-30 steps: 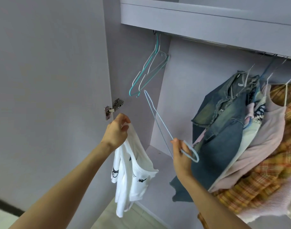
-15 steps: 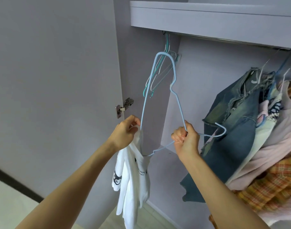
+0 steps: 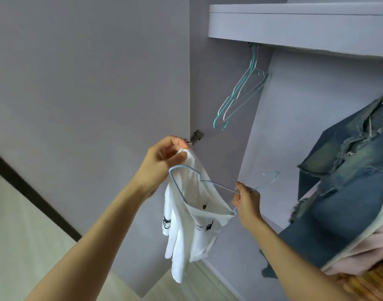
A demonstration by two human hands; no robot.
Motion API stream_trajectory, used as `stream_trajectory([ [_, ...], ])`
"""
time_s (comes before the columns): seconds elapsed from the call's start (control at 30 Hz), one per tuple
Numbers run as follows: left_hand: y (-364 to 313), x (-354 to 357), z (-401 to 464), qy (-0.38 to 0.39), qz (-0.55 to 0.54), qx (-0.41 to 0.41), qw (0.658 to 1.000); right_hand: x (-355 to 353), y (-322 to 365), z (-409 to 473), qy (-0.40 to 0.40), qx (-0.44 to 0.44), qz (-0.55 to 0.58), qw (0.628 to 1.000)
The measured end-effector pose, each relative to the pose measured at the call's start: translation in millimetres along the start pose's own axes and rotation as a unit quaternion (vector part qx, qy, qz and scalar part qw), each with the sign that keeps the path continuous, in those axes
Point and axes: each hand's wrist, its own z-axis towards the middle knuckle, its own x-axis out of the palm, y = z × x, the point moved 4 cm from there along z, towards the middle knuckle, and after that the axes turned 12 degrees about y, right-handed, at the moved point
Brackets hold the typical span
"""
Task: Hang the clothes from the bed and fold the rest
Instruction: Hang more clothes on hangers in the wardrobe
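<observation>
My left hand [image 3: 162, 158] pinches the top edge of a white printed shirt [image 3: 190, 222], which hangs down in front of the open wardrobe. My right hand [image 3: 248, 202] grips a light blue wire hanger [image 3: 199, 181] near its neck, hook pointing right. One arm of the hanger lies inside the shirt's neck opening; the other arm stands above the cloth by my left hand. The bed is out of sight.
Several empty teal and white hangers [image 3: 240, 94] hang from the rail under the wardrobe shelf [image 3: 294, 25]. Denim garments [image 3: 349, 181] and pink and plaid clothes hang at the right. The open wardrobe door [image 3: 88, 83] with its hinge [image 3: 196, 136] stands left.
The hanger has come down from upright to lying across, and one arm has slid into the shirt's neck opening. Both hands moved lower; my view shifted left.
</observation>
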Motion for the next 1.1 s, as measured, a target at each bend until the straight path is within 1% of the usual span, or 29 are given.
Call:
stream_trajectory([
  [0.03,-3,-7,-2,-0.027,0.013,0.002,1.000,-3,-4,0,-0.006,-0.008,-0.028,1.000],
  [0.07,-4,-16,-4,-0.059,0.062,0.005,0.996,-8,-5,-1,-0.016,-0.021,-0.057,0.998],
  [0.1,-5,-25,-6,-0.091,0.141,0.004,0.986,-12,-3,-1,-0.027,-0.037,-0.090,0.995],
  [0.17,-2,-36,-11,-0.131,0.304,-0.023,0.943,-18,9,0,-0.052,-0.080,-0.167,0.981],
  [0.23,11,-39,-17,-0.143,0.381,-0.066,0.911,-16,24,1,-0.057,-0.131,-0.251,0.957],
  [0.27,19,-38,-20,-0.140,0.399,-0.083,0.902,-13,32,1,-0.050,-0.160,-0.294,0.941],
  [0.33,31,-32,-22,-0.126,0.409,-0.100,0.898,-1,44,1,-0.013,-0.202,-0.389,0.899],
  [0.43,36,-18,-21,-0.104,0.397,-0.098,0.906,19,49,4,0.064,-0.202,-0.533,0.819],
  [0.47,38,-14,-21,-0.096,0.388,-0.094,0.912,25,48,6,0.088,-0.195,-0.549,0.808],
  [0.5,40,-10,-21,-0.084,0.376,-0.093,0.918,28,47,8,0.104,-0.191,-0.544,0.811],
  [0.53,43,-5,-22,-0.065,0.363,-0.093,0.925,30,48,10,0.110,-0.190,-0.523,0.823],
  [0.6,52,2,-25,-0.015,0.351,-0.097,0.931,29,53,13,0.093,-0.189,-0.476,0.854],
  [0.67,65,-1,-28,0.018,0.383,-0.111,0.917,24,58,16,0.073,-0.184,-0.449,0.871],
  [0.77,84,-19,-35,0.034,0.450,-0.168,0.877,16,59,17,0.068,-0.167,-0.441,0.879],
  [0.8,89,-21,-37,0.047,0.462,-0.176,0.868,14,59,17,0.068,-0.165,-0.440,0.880],
  [0.83,94,-21,-38,0.064,0.470,-0.173,0.863,14,59,17,0.069,-0.166,-0.438,0.881],
  [0.9,99,-11,-37,0.086,0.488,-0.143,0.857,19,61,14,0.075,-0.173,-0.432,0.882],
  [0.93,100,-5,-34,0.080,0.501,-0.123,0.853,23,62,13,0.078,-0.177,-0.429,0.883],
  [1.0,98,6,-30,0.036,0.516,-0.084,0.852,29,66,9,0.082,-0.189,-0.421,0.883],
  [1.07,96,9,-26,-0.013,0.501,-0.048,0.864,28,70,6,0.100,-0.201,-0.405,0.887],
  [1.1,96,7,-26,-0.035,0.491,-0.034,0.870,25,71,5,0.127,-0.199,-0.384,0.893],
])
